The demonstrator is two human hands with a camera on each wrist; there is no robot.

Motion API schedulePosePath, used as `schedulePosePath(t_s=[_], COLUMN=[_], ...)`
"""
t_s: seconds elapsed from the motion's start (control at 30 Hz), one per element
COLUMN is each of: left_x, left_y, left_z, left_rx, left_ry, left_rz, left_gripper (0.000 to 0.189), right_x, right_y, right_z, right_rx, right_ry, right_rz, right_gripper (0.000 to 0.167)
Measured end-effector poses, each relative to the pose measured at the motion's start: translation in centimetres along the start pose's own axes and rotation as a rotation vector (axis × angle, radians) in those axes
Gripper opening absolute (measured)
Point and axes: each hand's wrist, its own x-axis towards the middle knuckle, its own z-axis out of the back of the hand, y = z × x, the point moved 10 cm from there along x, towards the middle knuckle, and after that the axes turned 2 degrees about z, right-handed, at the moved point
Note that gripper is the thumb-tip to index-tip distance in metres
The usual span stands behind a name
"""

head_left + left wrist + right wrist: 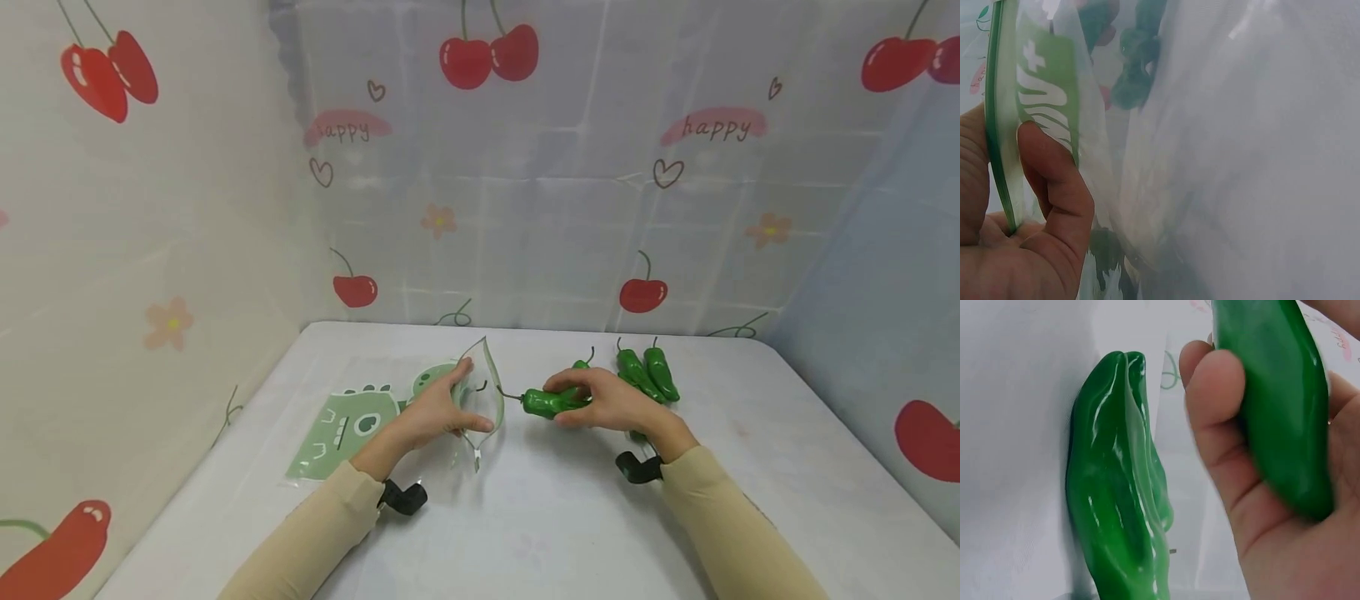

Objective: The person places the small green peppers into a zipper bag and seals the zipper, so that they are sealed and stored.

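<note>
My left hand [431,412] holds a clear zip bag [497,400] by its mouth, which gapes toward the right. In the left wrist view, thumb and fingers are at the bag's green zip strip [999,125]; blurry dark green shapes show through the plastic. A thin dark stem [482,386] shows inside the mouth; what it belongs to is hidden. My right hand [611,404] grips a glossy green pepper [542,403], its stem pointing at the bag mouth. The right wrist view shows fingers curled round this pepper [1282,406], with other peppers [1113,481] lying beside the hand.
Several green peppers [660,375] lie behind and beside the right hand, one partly hidden by it. Flat plastic with a green cartoon face print [345,433] lies left of the left hand. The white table [517,525] meets a cherry-printed curtain [525,208] at the back.
</note>
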Motion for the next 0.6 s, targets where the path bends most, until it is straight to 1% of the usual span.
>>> schedulePosePath(t_s=[0.07, 0.3, 0.4, 0.6], left_x=[0.0, 0.0, -0.1, -0.1], left_y=[0.0, -0.1, -0.2, -0.2], left_z=[0.0, 0.0, 0.0, 0.0], left_rx=[-0.005, -0.01, -0.011, -0.029], left_ry=[0.001, 0.009, 0.013, 0.019], left_rz=[0.002, -0.021, -0.025, -0.025], left_gripper=[0.128, 0.129, 0.129, 0.128], right_x=[0.2, 0.7, 0.9, 1.2], right_y=[0.2, 0.8, 1.2, 1.5], right_z=[-0.1, -0.1, 0.0, 0.1], right_rx=[0.011, 0.029, 0.016, -0.042], right_ry=[-0.001, -0.009, -0.017, -0.038], right_rz=[0.003, 0.015, 0.015, 0.019], right_gripper=[0.043, 0.039, 0.038, 0.035])
